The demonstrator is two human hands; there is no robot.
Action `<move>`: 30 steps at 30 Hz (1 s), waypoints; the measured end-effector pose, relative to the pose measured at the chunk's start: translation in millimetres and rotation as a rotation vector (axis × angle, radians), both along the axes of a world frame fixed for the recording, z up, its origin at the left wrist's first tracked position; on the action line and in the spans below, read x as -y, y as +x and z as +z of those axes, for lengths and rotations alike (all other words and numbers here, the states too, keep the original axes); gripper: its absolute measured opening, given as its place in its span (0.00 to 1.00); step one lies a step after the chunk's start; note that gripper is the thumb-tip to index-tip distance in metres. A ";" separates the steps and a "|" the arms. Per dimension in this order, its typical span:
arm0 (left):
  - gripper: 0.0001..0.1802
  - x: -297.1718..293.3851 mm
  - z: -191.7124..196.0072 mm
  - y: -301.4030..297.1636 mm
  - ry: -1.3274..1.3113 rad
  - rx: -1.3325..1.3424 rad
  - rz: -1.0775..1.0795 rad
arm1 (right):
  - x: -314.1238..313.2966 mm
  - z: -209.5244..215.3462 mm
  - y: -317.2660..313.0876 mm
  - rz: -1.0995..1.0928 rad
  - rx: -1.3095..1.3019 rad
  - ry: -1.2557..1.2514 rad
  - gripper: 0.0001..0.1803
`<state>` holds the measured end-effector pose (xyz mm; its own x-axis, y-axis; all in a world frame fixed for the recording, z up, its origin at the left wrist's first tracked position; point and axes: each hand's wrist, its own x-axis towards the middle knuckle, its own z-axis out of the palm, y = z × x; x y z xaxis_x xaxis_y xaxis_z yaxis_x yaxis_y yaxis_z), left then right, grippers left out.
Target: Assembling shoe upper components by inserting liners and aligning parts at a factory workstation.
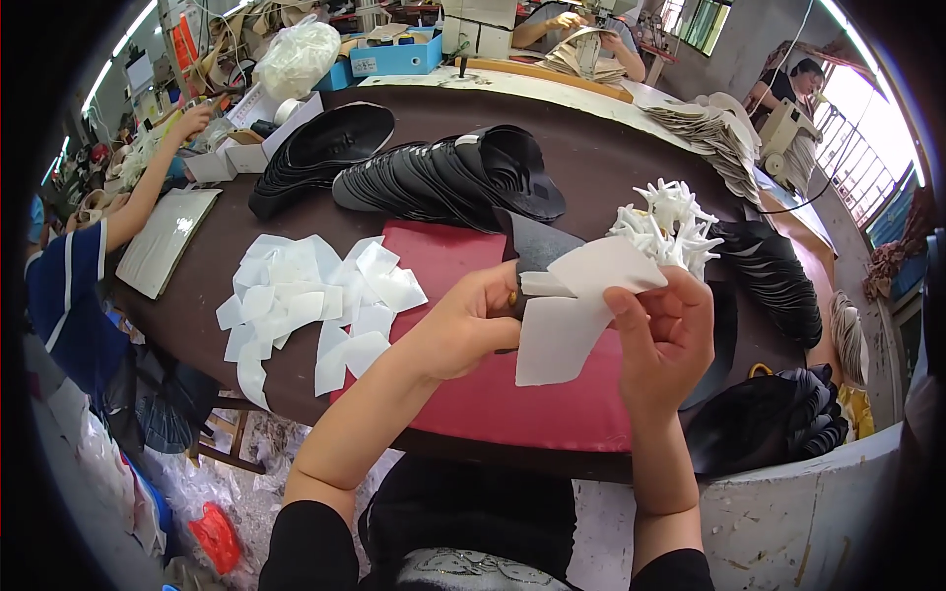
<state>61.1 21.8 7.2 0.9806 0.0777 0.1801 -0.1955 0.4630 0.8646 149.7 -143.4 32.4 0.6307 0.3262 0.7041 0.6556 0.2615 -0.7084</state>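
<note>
Up close, a white piece (pixel 564 345) is held over the red sheet (pixel 473 404), right hand (pixel 665 340) pinching its edge, left hand (pixel 458 327) curled round what looks like dark scissors (pixel 512 297). I'd pull it taut for clean snips; loose white pieces (pixel 296 286) lie left, black stack (pixel 424 182) far.

Papery white sheet (pixel 560 345), smooth and matt; red mat (pixel 498 409), leathery-looking; bag (pixel 298 54), shiny crinkled plastic; black sleeve (pixel 310 547), dull cloth!
</note>
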 end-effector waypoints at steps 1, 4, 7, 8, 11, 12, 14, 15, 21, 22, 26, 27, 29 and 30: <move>0.27 -0.8 1.0 -0.8 -0.022 -0.006 -0.028 | 0.4 0.1 0.4 0.001 0.053 0.006 0.16; 0.29 -1.4 -1.0 -1.5 -0.073 -0.010 -0.050 | 1.2 0.8 1.5 0.003 0.115 -0.002 0.15; 0.32 -1.4 -5.0 -1.2 -0.155 -0.010 -0.034 | 1.9 2.0 2.2 0.002 0.137 -0.035 0.14; 0.32 -1.7 -5.6 -0.9 -0.157 -0.008 -0.035 | 2.2 2.1 1.9 0.002 0.139 -0.036 0.14; 0.27 -3.3 -6.6 -1.3 -0.177 0.009 -0.069 | 3.8 2.9 -0.3 -0.040 0.115 -0.102 0.17; 0.26 -3.4 -6.5 -1.3 -0.183 0.015 -0.079 | 4.2 3.1 -0.8 -0.054 0.107 -0.123 0.18; 0.25 0.1 -2.6 -2.7 -0.102 0.001 -0.040 | 4.0 2.3 -1.3 -0.058 0.102 -0.118 0.18; 0.24 3.1 0.6 -4.2 -0.021 -0.014 0.000 | 3.6 1.5 -1.4 -0.061 0.096 -0.114 0.18; 0.16 14.0 7.1 -4.8 0.157 -0.119 0.135 | 3.0 -1.5 -4.7 -0.103 0.046 -0.136 0.19; 0.14 15.1 7.2 -5.2 0.161 -0.144 0.151 | 3.0 -1.3 -5.5 -0.117 0.033 -0.146 0.19; 0.09 18.3 5.4 -9.5 0.250 -0.081 0.267 | 3.1 11.8 -4.0 -0.157 0.277 -0.230 0.16; 0.08 18.9 4.9 -10.7 0.281 -0.062 0.304 | 3.7 16.5 -3.3 -0.172 0.357 -0.257 0.15; 0.08 20.3 3.3 -10.7 0.352 -0.087 0.299 | 7.4 33.8 2.3 -0.061 0.367 -0.321 0.14; 0.08 21.4 1.6 -10.5 0.422 -0.114 0.294 | 10.1 44.2 6.6 0.053 0.373 -0.387 0.12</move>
<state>50.6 0.4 8.9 0.9434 0.2963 0.1489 -0.1589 0.0099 0.9872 156.2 -153.5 76.6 0.3367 0.6305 0.6994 0.8739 0.0673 -0.4814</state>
